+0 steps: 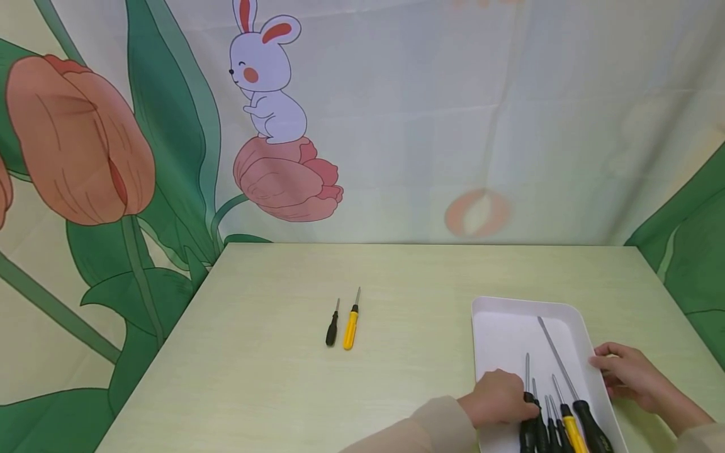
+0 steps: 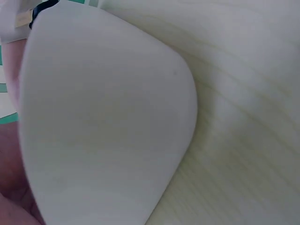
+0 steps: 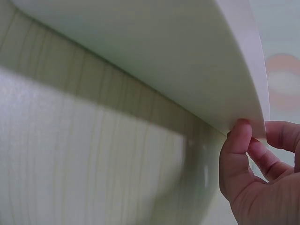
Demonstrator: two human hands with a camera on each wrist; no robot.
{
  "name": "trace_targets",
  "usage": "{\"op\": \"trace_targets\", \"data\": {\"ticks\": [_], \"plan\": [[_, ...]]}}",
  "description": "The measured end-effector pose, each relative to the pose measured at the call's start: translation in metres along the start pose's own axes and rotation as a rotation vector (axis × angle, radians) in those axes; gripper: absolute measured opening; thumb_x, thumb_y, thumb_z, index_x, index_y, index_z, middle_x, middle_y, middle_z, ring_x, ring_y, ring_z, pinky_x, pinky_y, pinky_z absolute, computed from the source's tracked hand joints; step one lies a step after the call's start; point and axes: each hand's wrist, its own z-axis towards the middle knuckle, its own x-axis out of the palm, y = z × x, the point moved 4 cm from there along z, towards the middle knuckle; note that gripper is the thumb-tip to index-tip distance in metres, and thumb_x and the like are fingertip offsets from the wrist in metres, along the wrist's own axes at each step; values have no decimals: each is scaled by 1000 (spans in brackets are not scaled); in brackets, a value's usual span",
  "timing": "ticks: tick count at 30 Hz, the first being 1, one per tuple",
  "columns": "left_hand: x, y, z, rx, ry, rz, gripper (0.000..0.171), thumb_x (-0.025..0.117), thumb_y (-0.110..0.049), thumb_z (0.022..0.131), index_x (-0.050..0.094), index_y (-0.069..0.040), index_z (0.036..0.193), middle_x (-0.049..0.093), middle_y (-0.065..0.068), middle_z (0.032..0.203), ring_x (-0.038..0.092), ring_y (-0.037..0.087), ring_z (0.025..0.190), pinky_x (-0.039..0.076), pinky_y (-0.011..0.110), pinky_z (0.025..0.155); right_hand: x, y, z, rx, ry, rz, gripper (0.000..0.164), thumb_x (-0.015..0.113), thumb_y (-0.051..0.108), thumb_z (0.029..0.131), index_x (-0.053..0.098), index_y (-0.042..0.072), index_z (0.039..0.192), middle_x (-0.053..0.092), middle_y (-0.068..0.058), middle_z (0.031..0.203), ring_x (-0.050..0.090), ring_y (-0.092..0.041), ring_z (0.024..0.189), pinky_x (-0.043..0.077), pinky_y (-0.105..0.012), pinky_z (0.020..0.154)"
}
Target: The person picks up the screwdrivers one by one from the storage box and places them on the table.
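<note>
In a white tray (image 1: 510, 333) at the right of the table lie several screwdrivers, points away from me. My left hand (image 1: 498, 399) reaches over the tray's left side, its curled fingers gripping a black-handled screwdriver (image 1: 527, 434); the hand partly hides the grip. Beside it are more black-handled ones, a yellow-handled screwdriver (image 1: 574, 435) and a long-shafted screwdriver (image 1: 592, 428). My right hand (image 1: 629, 374) pinches the tray's right rim, as the right wrist view shows with the thumb (image 3: 238, 140) against its outer wall. In the left wrist view the tray's wall hides most of the left hand (image 2: 16, 187).
A small black screwdriver (image 1: 331, 330) and a yellow screwdriver (image 1: 351, 328) lie side by side on the pale table (image 1: 255, 377), well left of the tray. A printed curtain (image 1: 396, 126) with a rabbit and tulips hangs behind the table's far edge.
</note>
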Motion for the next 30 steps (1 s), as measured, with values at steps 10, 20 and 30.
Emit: {"op": "trace_targets", "data": {"ticks": [10, 20, 30], "plan": [[0, -3, -1, 0, -1, 20, 47, 58, -43, 78, 40, -14, 46, 36, -4, 39, 42, 12, 41, 28, 22, 43, 0, 0, 0, 0, -3, 2, 32, 48, 19, 87, 39, -6, 105, 53, 1, 74, 51, -15, 64, 45, -29, 57], [0, -4, 0, -14, -34, 24, 48, 59, -40, 77, 38, -13, 43, 33, -4, 38, 40, 12, 41, 27, 22, 43, 0, -1, -1, -11, -1, 9, 33, 49, 20, 87, 39, -6, 105, 54, 2, 73, 52, -14, 63, 46, -28, 56], [3, -3, 2, -44, -52, -24, 47, 59, -41, 75, 43, -13, 41, 36, -3, 34, 44, 11, 38, 29, 21, 41, 0, 1, -1, -1, -8, 2, 34, 49, 20, 88, 38, -7, 107, 54, 1, 74, 52, -14, 64, 46, -29, 56]]}}
